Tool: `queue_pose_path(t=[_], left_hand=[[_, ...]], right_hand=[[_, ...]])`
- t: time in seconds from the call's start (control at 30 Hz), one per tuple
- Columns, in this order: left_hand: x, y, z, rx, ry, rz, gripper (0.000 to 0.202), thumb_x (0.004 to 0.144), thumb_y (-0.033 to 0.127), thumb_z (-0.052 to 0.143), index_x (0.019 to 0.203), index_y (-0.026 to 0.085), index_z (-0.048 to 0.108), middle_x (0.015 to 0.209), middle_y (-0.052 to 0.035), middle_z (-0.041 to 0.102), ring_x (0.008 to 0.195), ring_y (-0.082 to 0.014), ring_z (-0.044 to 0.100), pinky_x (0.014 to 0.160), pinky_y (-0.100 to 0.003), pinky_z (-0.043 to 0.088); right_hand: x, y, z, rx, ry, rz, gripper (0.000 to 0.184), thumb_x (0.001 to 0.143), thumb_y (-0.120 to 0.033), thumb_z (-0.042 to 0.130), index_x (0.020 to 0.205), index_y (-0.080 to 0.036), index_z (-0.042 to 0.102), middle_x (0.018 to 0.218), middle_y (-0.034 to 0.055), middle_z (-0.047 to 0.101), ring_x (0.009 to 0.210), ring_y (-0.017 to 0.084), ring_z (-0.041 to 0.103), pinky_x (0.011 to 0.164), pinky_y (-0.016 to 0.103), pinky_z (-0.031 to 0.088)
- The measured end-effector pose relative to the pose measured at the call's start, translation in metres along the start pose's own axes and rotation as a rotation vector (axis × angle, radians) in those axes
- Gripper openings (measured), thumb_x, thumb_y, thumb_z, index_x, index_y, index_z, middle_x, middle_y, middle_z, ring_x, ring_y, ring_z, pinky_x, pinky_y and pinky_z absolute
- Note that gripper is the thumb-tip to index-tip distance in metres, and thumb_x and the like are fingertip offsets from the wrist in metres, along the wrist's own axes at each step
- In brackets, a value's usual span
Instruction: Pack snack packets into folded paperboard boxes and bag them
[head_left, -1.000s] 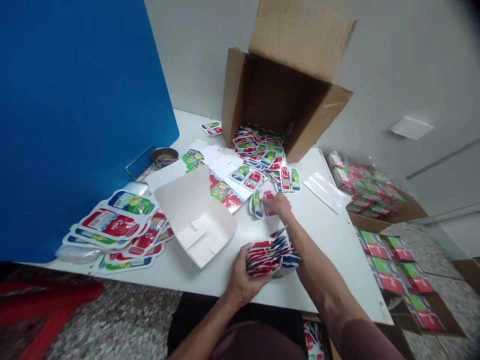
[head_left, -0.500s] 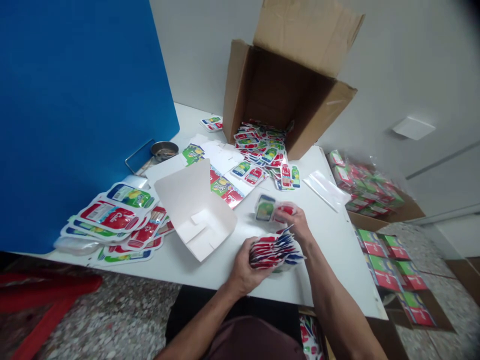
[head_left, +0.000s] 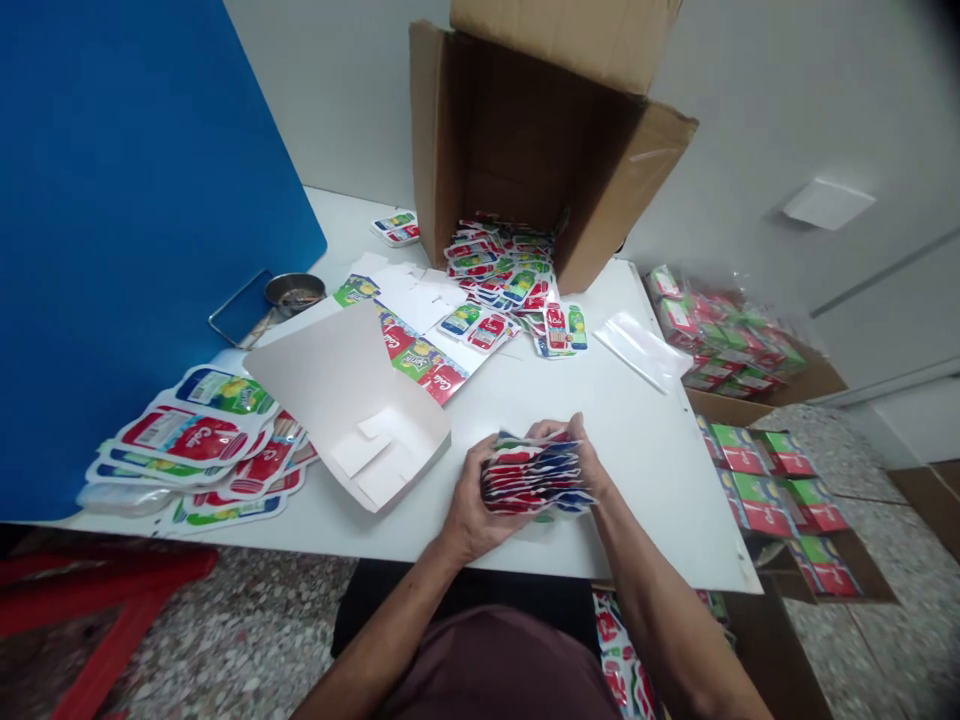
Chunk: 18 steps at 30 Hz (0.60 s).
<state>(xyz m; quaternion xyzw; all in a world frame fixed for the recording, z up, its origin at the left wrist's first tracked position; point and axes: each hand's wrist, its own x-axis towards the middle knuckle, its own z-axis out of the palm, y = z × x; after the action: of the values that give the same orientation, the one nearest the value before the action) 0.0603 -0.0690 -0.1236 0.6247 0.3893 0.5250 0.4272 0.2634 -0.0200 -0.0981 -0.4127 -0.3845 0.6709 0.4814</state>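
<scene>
ok so biggest thing first: the worktop (head_left: pixel 652 480) stretches out under and past the grip, with a blue panel (head_left: pixel 135 200) up well off to its left. The brown carton (head_left: pixel 626 190) sits straight out beyond the grip, mouth open toward it. Low down to the right of the grip there's a bunch of red-and-green boxes (head_left: pixel 761 505). Near the grip on its left is an open white box (head_left: pixel 352 370), and farther left a fanned pile (head_left: pixel 191 440) of bigger packs. A clear bag (head_left: pixel 645 350) lies flat, out past the grip to the right. The stack of packs (head_left: pixel 536 478) is right between both grips: left grip (head_left: pixel 476 510) wrapped round its left side, right grip (head_left: pixel 589 465) holding the right and far side. Can't tell if it touches the worktop. Metal dish (head_left: pixel 295 290) is far left, and the loose packs (head_left: pixel 510 285) spill from the carton's mouth.
</scene>
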Motion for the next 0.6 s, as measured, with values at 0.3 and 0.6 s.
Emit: queue_pose_path(t=[0.3,0.6], left_hand=[[0.002,0.015,0.001,-0.176,0.058,-0.187,0.103,0.067,0.029,0.093,0.151,0.022,0.036,0.123,-0.009,0.071,0.098,-0.0247,0.078,0.087,-0.038,0.066],[0.003,0.009,0.003,-0.203,0.025,-0.194,0.077,0.068,0.027,0.092,0.132,0.021,0.05,0.114,-0.0075,0.077,0.095,-0.0244,0.079,0.088,-0.039,0.067]], right_hand=[[-0.066,0.003,-0.003,-0.067,-0.028,-0.118,0.095,0.076,-0.093,0.055,0.146,-0.029,0.057,0.147,0.0109,0.061,0.139,0.037,0.054,0.117,0.052,0.041],[-0.094,0.006,0.004,-0.611,0.003,-0.108,0.149,0.06,-0.039,0.1,0.168,-0.029,-0.002,0.166,0.0151,0.037,0.153,0.036,0.035,0.128,0.056,0.023]])
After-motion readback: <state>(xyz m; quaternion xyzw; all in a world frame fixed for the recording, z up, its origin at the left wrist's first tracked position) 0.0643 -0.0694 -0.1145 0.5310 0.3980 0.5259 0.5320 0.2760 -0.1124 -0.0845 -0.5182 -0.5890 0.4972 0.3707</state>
